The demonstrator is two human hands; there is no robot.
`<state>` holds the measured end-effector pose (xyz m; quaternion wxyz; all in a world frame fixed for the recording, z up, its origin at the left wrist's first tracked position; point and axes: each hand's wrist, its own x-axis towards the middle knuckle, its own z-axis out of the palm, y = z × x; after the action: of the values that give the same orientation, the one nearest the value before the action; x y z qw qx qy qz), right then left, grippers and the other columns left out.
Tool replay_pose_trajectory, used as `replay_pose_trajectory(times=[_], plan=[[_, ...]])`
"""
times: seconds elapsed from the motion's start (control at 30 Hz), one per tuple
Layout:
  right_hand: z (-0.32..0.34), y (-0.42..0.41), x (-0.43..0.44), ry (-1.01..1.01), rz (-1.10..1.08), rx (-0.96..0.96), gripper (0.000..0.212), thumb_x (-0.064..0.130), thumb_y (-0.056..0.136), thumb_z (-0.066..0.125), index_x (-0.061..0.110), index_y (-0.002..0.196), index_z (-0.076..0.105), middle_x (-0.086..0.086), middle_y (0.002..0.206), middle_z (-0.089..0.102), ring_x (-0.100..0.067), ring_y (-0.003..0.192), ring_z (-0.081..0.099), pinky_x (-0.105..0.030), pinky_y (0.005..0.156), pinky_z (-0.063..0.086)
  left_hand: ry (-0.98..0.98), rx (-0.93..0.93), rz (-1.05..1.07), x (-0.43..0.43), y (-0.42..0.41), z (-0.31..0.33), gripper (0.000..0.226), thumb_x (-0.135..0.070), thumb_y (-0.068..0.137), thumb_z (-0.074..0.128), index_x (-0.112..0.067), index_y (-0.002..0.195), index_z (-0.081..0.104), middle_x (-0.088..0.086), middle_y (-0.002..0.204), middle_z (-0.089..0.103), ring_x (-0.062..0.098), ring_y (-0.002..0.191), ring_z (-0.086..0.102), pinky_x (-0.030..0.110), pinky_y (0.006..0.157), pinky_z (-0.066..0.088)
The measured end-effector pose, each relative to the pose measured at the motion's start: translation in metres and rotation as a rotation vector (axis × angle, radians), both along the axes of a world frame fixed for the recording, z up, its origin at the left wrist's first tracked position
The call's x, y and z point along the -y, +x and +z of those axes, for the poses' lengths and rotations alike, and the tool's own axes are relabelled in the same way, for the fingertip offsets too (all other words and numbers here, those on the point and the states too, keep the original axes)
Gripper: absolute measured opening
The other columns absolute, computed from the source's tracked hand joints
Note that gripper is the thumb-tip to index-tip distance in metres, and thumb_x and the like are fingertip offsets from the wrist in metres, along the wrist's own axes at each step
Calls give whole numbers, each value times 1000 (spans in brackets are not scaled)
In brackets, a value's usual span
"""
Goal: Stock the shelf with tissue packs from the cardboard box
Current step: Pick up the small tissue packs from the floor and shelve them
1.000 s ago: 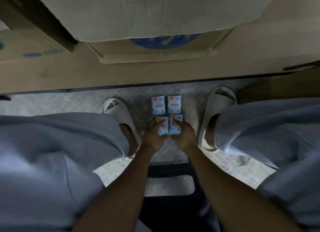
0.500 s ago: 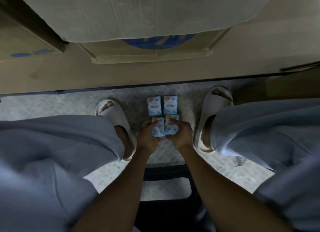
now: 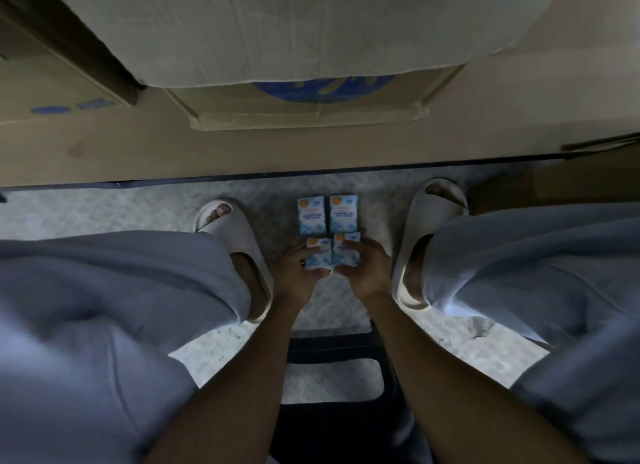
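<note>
Left hand (image 3: 294, 278): closed round the near-left tissue pack (image 3: 320, 255), a small rectangular blue-and-white wrapped pack with an orange dot at its far corner; fingers lie along its outer side, thumb at its near edge.

Right hand (image 3: 369, 273): closed round the near-right tissue pack (image 3: 346, 257), of the same type; fingers lie over its upper face, thumb at its near edge.

The two gripped packs touch side by side between the hands; whether they rest on the grey speckled floor (image 3: 138, 210) or are raised off it cannot be determined.

Just beyond the fingertips lie the far-left tissue pack (image 3: 310, 214) and the far-right tissue pack (image 3: 343, 213), both blue-and-white, flat on the floor, label up, set side by side; neither hand touches them.

Further beyond the hands a beige flat board with a dark edge (image 3: 104, 152) runs across the view; above it stands the tan corrugated cardboard box with a round blue print (image 3: 311, 117), partly covered by a pale creased sheet (image 3: 277, 30).

Outboard of each hand is a cream foam slide sandal, left (image 3: 235, 235) and right (image 3: 426, 228); light-blue trousers (image 3: 104, 290) cover both legs; a dark stool frame (image 3: 336, 346) lies below the forearms.
</note>
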<state>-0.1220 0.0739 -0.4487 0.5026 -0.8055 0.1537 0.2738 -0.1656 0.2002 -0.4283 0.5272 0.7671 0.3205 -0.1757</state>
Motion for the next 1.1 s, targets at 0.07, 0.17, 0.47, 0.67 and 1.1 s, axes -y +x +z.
replay_pose_trajectory(times=[0.07, 0.17, 0.47, 0.67, 1.1], plan=[[2, 4, 4, -71, 100, 21, 45, -2, 68, 77, 6, 111, 67, -13, 119, 60, -25, 110, 57, -15, 82, 47, -27, -12, 35, 2, -1, -2, 47, 13, 70, 74, 4, 115, 62, -4, 116, 52, 16, 104, 55, 1, 69, 45], [13, 5, 7, -145, 204, 46, 43, 5, 69, 77, 15, 110, 69, -13, 118, 61, -26, 110, 56, -27, 93, 43, -63, -39, 101, -1, 0, 6, 46, 8, 70, 76, 1, 114, 64, 1, 117, 56, 14, 103, 55, 0, 70, 45], [67, 9, 4, -22, 99, 155, 33, -3, 68, 74, -1, 100, 68, -9, 97, 66, -22, 92, 64, -27, 74, 54, -43, 140, 109, -13, 2, 53, 48, 11, 70, 75, 6, 116, 62, 12, 117, 60, 14, 99, 54, 0, 66, 44], [132, 9, -1, -5, 160, 301, 37, 1, 59, 84, 11, 93, 73, 6, 89, 61, -8, 82, 61, -8, 71, 45, 36, 298, 149, -16, 3, 102, 43, 2, 67, 82, -2, 108, 69, 3, 110, 65, 11, 92, 61, -1, 68, 43], [286, 38, -33, 108, 197, 765, 55, 16, 54, 90, 21, 106, 72, 10, 116, 51, -8, 105, 59, -13, 85, 48, 102, 782, 307, -57, 21, 253, 43, 0, 59, 86, -16, 96, 71, -4, 118, 60, -2, 102, 62, 14, 80, 51]])
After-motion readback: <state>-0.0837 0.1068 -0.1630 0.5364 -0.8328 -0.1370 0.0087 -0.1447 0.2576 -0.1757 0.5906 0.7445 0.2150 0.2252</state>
